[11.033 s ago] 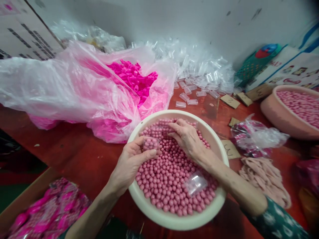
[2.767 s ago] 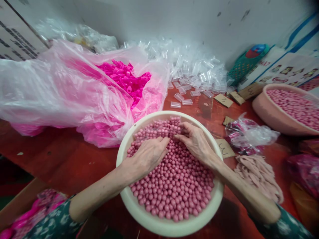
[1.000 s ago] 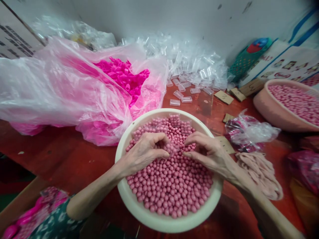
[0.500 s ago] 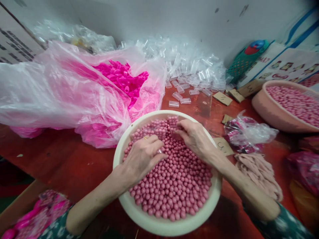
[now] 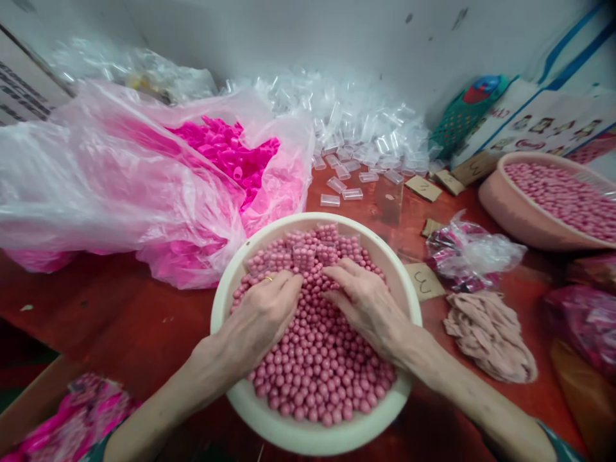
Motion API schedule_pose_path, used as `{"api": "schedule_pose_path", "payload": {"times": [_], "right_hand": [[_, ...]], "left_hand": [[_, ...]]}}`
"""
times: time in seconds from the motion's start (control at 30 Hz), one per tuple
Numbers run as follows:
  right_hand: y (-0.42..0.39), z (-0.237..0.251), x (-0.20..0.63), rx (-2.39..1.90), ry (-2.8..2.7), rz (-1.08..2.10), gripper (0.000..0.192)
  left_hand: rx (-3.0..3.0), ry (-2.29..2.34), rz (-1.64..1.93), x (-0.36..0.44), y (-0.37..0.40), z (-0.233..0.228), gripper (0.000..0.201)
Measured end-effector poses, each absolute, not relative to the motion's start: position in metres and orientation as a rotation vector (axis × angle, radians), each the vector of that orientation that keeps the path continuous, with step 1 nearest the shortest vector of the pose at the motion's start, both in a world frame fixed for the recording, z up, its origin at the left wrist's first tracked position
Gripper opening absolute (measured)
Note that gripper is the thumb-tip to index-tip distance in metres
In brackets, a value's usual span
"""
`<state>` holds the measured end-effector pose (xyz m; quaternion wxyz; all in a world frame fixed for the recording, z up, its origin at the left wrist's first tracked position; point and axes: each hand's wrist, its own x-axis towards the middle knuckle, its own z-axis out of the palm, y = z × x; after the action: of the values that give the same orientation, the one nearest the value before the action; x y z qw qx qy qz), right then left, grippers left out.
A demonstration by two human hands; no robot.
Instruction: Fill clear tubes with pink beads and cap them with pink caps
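Red tabletop: both hands [image 5: 312,308] lie palm-down, fingers loosely curled, on pink beads [image 5: 322,366] in a cream basin [image 5: 308,436].

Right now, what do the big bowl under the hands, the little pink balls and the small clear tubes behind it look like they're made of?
The bowl looks like cream plastic: smooth, matte, thick rolled rim. The pink balls have a hard, slightly glossy coat with small highlights, perhaps candy or plastic beads. The clear tubes seem rigid transparent plastic: see-through walls, bright glints.

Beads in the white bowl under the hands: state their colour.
The beads are glossy pink, filling the bowl; the head view shows them best.
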<state>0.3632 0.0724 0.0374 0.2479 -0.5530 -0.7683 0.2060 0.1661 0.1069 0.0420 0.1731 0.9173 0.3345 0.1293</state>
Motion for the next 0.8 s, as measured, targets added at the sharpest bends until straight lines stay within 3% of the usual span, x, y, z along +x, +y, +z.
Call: {"api": "schedule_pose_path", "payload": {"times": [0.1, 0.3, 0.43, 0.53, 0.8], "right_hand": [[0.068, 0.033, 0.356, -1.401, -2.103, 0.666, 0.021], [0.062, 0.033, 0.371, -1.313, -2.203, 0.643, 0.007], [0.062, 0.052, 0.39, -1.555, -2.279, 0.396, 0.013], [0.068, 0.059, 0.394, -1.621, -2.189, 0.366, 0.005], [0.078, 0.039, 0.397, -1.841, -1.932, 0.725, 0.013]], "left_hand": [[2.366, 0.924, 0.541, 0.168, 0.105, 0.05, 0.022], [1.977, 0.948, 0.643, 0.171, 0.1, 0.046, 0.023], [2.167, 1.069, 0.549, 0.167, 0.101, 0.042, 0.02], [2.318, 1.029, 0.296, 0.165, 0.099, 0.041, 0.017], [2.513, 0.824, 0.195, 0.162, 0.094, 0.025, 0.029]]}}
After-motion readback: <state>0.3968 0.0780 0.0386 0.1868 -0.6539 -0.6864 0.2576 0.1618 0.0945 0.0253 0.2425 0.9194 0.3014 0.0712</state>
